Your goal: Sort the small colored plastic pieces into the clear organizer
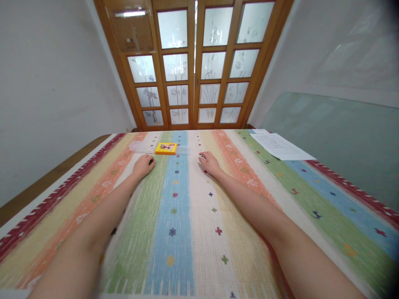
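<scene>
A small flat yellow box (166,148) with a printed picture lies on the table. Clear plastic (139,146), perhaps a bag or sleeve, shows to its left, and more reaches out on its right. My left hand (144,165) rests on the cloth just in front of the plastic, left of the box. Its fingers curve loosely, with a gap between thumb and fingers and nothing visible held. To the right of the box, apart from it, my right hand (210,163) rests with its fingers bent and slightly apart, holding nothing I can see.
A striped tablecloth (174,211) with small printed motifs covers the table. Printed paper sheets (282,146) lie at the far right. Beyond the table stand wooden doors with frosted panes (176,66). Pale walls (56,74) rise on both sides.
</scene>
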Action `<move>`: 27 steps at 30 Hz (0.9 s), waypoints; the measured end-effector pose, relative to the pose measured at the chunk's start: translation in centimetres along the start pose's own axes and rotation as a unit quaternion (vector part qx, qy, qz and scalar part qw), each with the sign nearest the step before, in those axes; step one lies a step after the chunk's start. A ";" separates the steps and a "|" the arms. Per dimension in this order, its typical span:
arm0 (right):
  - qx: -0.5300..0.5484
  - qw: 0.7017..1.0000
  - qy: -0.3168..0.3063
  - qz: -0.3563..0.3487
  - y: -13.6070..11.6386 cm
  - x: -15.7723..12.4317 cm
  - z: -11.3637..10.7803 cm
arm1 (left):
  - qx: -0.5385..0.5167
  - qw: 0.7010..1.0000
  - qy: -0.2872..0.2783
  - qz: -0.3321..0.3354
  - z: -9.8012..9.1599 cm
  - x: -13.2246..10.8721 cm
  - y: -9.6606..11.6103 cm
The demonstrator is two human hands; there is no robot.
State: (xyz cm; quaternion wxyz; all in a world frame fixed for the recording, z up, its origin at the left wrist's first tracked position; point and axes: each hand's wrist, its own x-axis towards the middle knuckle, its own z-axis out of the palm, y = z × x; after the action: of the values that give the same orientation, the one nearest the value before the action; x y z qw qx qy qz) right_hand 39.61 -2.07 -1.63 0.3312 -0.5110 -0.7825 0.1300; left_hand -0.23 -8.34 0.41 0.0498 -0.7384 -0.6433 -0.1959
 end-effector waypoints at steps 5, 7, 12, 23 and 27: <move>0.000 1.000 -0.004 0.004 0.0 0.1 0.0 | 0.024 0.999 0.014 -0.027 -0.5 -0.3 -2.2; 0.003 1.000 -0.003 0.002 0.0 0.1 0.0 | 0.028 0.999 0.015 -0.037 -0.7 -0.5 -2.6; 0.002 1.000 -0.001 -0.004 0.1 0.0 0.1 | 0.011 0.998 0.030 -0.061 -1.5 -0.6 -3.1; 0.007 0.998 -0.042 -0.038 -0.7 0.7 0.9 | -0.083 0.992 0.000 -0.100 -2.5 -3.7 -4.9; 0.017 0.998 -0.053 -0.003 -1.4 2.3 2.0 | -0.070 0.996 -0.029 -0.045 -1.7 -3.8 -3.4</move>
State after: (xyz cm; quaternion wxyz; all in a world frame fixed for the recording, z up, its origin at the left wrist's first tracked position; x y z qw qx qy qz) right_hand 36.73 -0.36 -1.45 0.2984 -0.4954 -0.7980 0.1693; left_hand -4.28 -11.92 0.05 -0.0293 -0.7160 -0.6615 -0.2211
